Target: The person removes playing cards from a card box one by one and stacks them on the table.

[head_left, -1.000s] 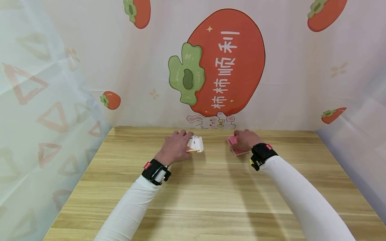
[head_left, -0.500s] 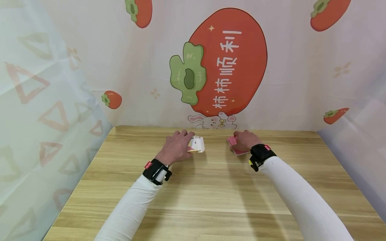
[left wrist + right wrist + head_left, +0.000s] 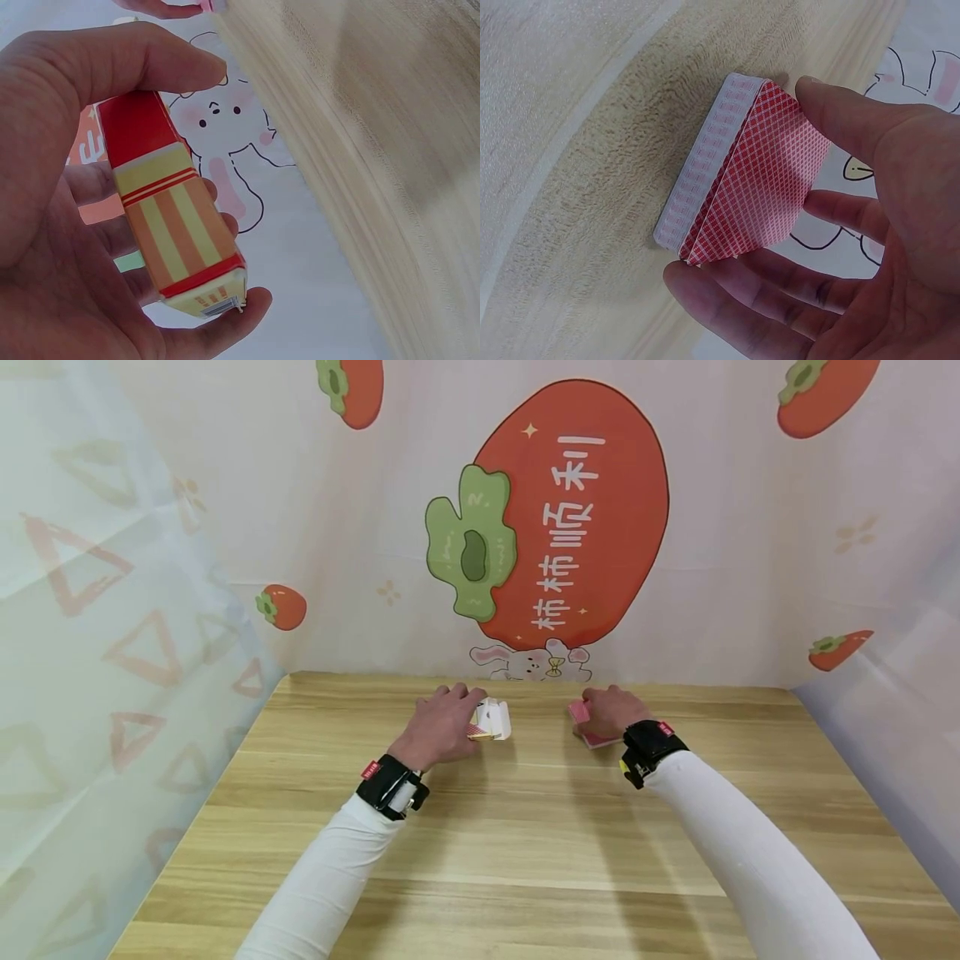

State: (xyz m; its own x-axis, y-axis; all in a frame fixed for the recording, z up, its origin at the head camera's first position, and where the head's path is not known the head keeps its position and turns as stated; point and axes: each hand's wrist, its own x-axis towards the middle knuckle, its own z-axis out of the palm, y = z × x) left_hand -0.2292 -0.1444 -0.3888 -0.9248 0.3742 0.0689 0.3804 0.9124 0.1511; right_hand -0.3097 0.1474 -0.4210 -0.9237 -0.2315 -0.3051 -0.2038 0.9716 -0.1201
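Note:
My left hand holds a playing-card box between thumb and fingers. In the left wrist view the box shows a red, cream and orange striped side and a barcode on its end. Its white flap stands open in the head view, towards the right. Further right, my right hand grips a deck of red-backed playing cards at the thumb and fingertips. The deck is stacked squarely, except that the top card or cards sit slightly raised. It appears to rest on the table.
Both hands are near the far edge of the wooden table. Behind that edge hangs a white curtain printed with persimmons and a rabbit. More curtain runs along the left and right sides.
Everything in the head view has shifted very slightly to the right. Both hands keep their holds on the box and the cards, with no clear movement over the table.

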